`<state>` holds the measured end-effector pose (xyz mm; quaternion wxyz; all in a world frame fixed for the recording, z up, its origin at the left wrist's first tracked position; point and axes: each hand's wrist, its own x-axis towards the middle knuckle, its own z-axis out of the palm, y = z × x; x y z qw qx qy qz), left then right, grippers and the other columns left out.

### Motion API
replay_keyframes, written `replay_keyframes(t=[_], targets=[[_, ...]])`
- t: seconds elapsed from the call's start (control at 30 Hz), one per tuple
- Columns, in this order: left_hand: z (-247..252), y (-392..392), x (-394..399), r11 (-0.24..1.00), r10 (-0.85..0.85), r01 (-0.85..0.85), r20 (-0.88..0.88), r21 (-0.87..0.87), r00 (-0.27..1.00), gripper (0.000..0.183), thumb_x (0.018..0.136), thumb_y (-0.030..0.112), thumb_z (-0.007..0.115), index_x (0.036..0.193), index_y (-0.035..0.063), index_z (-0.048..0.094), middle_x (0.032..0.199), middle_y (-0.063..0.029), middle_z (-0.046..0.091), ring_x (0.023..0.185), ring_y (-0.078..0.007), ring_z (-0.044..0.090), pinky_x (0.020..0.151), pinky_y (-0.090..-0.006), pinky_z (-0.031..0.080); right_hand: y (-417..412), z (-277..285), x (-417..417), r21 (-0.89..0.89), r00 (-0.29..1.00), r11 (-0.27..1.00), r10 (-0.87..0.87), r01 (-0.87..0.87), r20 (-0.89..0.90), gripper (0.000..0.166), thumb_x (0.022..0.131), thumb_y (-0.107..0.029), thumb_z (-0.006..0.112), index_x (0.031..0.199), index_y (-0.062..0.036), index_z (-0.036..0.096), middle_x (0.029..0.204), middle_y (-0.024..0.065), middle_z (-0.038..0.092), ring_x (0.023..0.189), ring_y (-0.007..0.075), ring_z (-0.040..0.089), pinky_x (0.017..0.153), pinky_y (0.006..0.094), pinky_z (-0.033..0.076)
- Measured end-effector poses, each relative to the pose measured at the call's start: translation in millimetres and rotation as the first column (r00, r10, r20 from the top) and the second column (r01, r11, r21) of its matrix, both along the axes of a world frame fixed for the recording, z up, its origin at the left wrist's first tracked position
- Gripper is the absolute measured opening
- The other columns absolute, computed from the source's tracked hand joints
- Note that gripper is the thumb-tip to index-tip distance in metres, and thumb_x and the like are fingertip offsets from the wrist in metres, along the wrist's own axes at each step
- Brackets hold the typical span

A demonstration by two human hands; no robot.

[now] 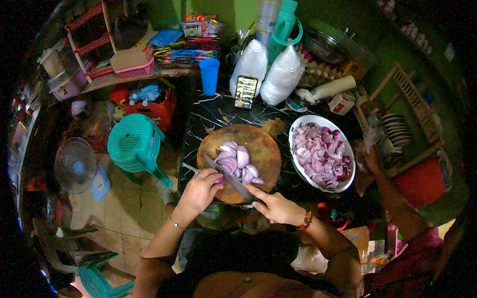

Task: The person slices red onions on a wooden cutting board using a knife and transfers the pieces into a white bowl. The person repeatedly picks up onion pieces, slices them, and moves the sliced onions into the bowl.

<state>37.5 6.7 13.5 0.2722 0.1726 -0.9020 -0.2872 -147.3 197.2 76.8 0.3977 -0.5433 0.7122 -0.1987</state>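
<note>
My right hand (279,206) grips a kitchen knife (235,183), its index finger stretched along the blade's back. The blade slants up and left over a round wooden chopping board (266,149). Against the blade's left side, my left hand (201,188) pinches a small piece of red onion (220,181) near the board's front left rim. Just beyond the blade lies a loose heap of sliced red onion (238,158). To the right of the board stands a white oval basin (291,147) holding many onion slices and some larger onion pieces.
A lit phone (246,92) leans against filled white plastic bags (283,76) behind the board. A blue plastic cup (209,76) stands to their left. Stacked green stools (135,143) are left of the black marbled table (192,130). Another person's arm (391,193) reaches in at right, beside a plate rack.
</note>
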Motion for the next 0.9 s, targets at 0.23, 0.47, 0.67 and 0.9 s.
replay_keyframes(t=[0.23, 0.47, 0.67, 0.9], targets=[[3, -10, 6, 0.995, -0.073, 0.078, 0.076, -0.067, 0.994, 0.027, 0.085, 0.009, 0.071, 0.112, 0.0049, 0.07, 0.109, -0.0114, 0.067, 0.107, -0.0323, 0.064, 0.094, -0.0412, 0.052, 8, 0, -2, -0.149, 0.974, 0.984, 0.065, -0.099, -0.218, 0.066, 0.099, -0.021, 0.056, 0.158, -0.0251, 0.026, 0.063, 0.0266, 0.061, 0.055, 0.0458, 0.06, 0.058, 0.0562, 0.051], [-7, -24, 4, 0.961, -0.142, 0.135, -0.013, -0.24, 0.99, 0.021, 0.083, 0.008, 0.069, 0.104, 0.006, 0.071, 0.104, -0.0092, 0.067, 0.097, -0.0289, 0.065, 0.083, -0.0384, 0.054, 6, -7, -2, -0.239, 0.962, 0.954, 0.119, -0.179, -0.245, 0.066, 0.1, -0.02, 0.055, 0.158, -0.0241, 0.026, 0.062, 0.0242, 0.06, 0.052, 0.0422, 0.061, 0.055, 0.0526, 0.053], [-7, -26, 3, 0.979, -0.147, 0.132, -0.09, -0.155, 0.985, 0.018, 0.082, 0.008, 0.072, 0.1, 0.0065, 0.072, 0.099, -0.0087, 0.068, 0.091, -0.0288, 0.066, 0.082, -0.038, 0.055, -4, -4, -12, 0.055, 0.994, 0.998, -0.012, 0.006, 0.11, 0.062, 0.103, -0.025, 0.053, 0.159, -0.0253, 0.025, 0.062, 0.0215, 0.06, 0.05, 0.0362, 0.063, 0.055, 0.0465, 0.055], [-8, -28, 2, 0.982, -0.108, 0.1, -0.045, -0.161, 0.993, 0.015, 0.081, 0.008, 0.074, 0.095, 0.0057, 0.071, 0.097, -0.0081, 0.068, 0.089, -0.0285, 0.067, 0.081, -0.0383, 0.054, 8, 16, -6, -0.193, 0.939, 0.955, 0.158, -0.223, -0.304, 0.067, 0.099, -0.022, 0.054, 0.159, -0.0234, 0.024, 0.06, 0.0237, 0.06, 0.055, 0.0428, 0.062, 0.057, 0.0547, 0.051]])
